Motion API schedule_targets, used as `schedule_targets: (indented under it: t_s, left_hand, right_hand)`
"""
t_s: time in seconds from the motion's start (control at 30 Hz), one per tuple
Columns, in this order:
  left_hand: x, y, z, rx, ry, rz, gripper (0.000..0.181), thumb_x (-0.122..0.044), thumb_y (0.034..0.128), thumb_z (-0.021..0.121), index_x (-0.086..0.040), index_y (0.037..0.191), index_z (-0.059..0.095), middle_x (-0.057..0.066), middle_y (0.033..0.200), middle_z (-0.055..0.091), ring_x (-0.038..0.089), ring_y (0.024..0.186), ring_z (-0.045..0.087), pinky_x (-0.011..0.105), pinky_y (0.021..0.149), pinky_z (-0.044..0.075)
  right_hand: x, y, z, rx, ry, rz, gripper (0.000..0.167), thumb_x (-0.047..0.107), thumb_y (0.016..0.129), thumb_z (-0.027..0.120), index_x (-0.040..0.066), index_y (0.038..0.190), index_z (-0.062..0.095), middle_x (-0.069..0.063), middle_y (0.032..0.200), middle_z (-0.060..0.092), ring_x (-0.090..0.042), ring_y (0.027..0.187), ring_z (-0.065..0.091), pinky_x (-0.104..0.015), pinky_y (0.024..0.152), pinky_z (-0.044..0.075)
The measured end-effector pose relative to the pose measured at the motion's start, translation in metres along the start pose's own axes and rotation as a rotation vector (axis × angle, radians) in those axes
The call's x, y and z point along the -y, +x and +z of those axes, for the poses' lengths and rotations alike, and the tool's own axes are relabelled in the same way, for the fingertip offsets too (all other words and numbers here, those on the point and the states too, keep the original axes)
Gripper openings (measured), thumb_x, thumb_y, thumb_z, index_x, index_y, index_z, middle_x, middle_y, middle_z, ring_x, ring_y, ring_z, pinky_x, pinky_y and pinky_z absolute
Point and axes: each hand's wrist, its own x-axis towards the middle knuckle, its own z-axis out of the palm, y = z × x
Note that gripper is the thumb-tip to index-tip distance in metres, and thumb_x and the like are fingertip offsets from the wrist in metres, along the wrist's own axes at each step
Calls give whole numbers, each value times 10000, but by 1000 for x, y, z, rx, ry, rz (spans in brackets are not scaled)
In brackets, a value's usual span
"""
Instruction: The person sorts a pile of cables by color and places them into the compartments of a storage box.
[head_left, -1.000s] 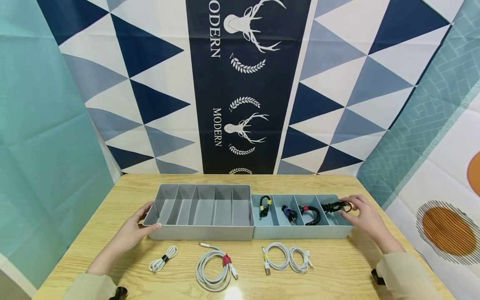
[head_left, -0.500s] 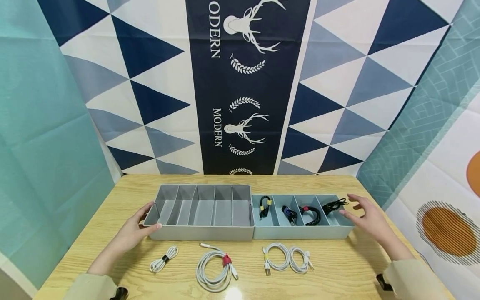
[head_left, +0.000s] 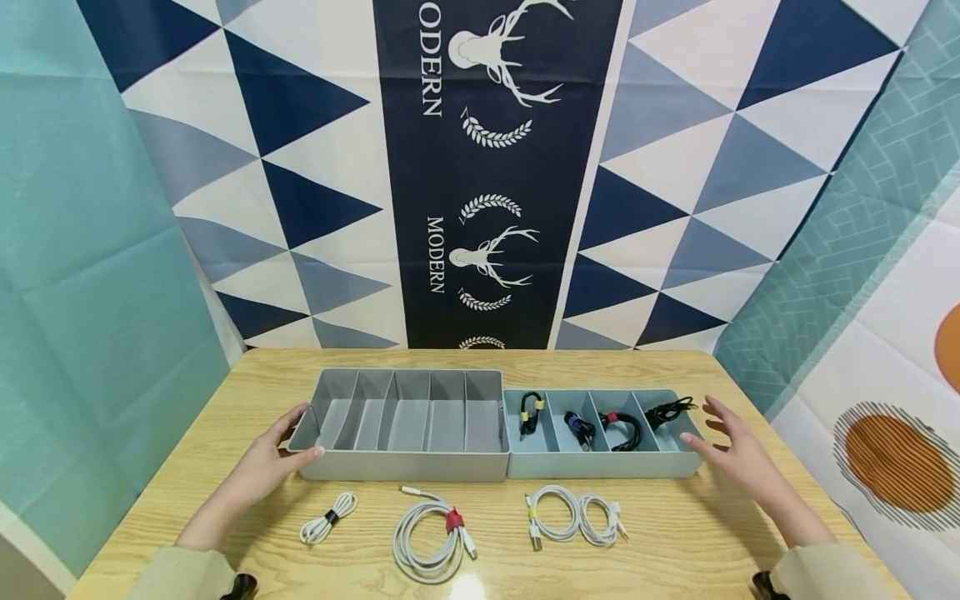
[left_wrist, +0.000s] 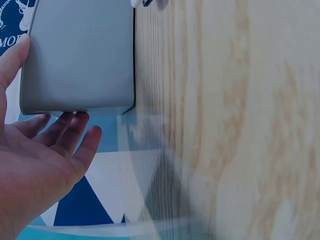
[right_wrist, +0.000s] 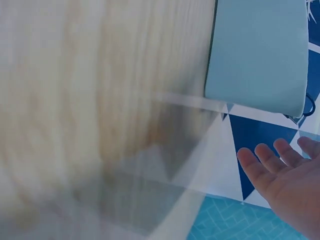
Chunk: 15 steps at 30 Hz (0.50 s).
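My left hand [head_left: 262,458] rests against the left end of a grey divided box [head_left: 401,467]. Its thumb touches the front corner at the rim, and its relaxed fingertips [left_wrist: 80,117] touch the end wall. To the right, my right hand [head_left: 738,450] is spread beside the blue divided box [head_left: 600,465], apart from it and holding nothing. A bundled black cable [head_left: 667,412] lies in that box's rightmost compartment, its loops over the rim. The other compartments hold a black cable with yellow ties [head_left: 530,412], one with a blue tie [head_left: 579,427] and one with a red tie [head_left: 622,429].
The grey and blue boxes stand end to end on the wooden table [head_left: 360,567]. In front lie a small white cable [head_left: 327,518], a larger coil with red tie [head_left: 429,537] and two white coils side by side [head_left: 555,512]. A patterned cloth [head_left: 480,167] hangs behind.
My right hand has let go of the black cable at the blue box's right end and drawn back to the right. The left hand has stayed on the grey box.
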Motion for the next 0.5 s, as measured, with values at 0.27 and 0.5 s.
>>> schedule_targets:
  t_s: [0.27, 0.5]
  left_hand:
    - [-1, -1, 1, 8, -12, -7, 861, -363, 874, 665, -69, 1511, 166, 281, 1502, 223, 464, 1304, 341, 518, 955, 434]
    - [-2, -1, 0, 1, -7, 3, 854, -356, 875, 665, -63, 1509, 172, 283, 1501, 227, 467, 1310, 333, 525, 960, 427]
  right_hand:
    - [-3, -5, 10, 110, 168, 106, 857, 277, 955, 562, -1, 1499, -39, -385, 1455, 157, -589, 1253, 268, -409, 851, 479]
    - [-4, -10, 11, 142, 312, 141, 807, 263, 974, 527, 34, 1508, -34, -396, 1468, 80, -210, 1161, 490, -249, 757, 516]
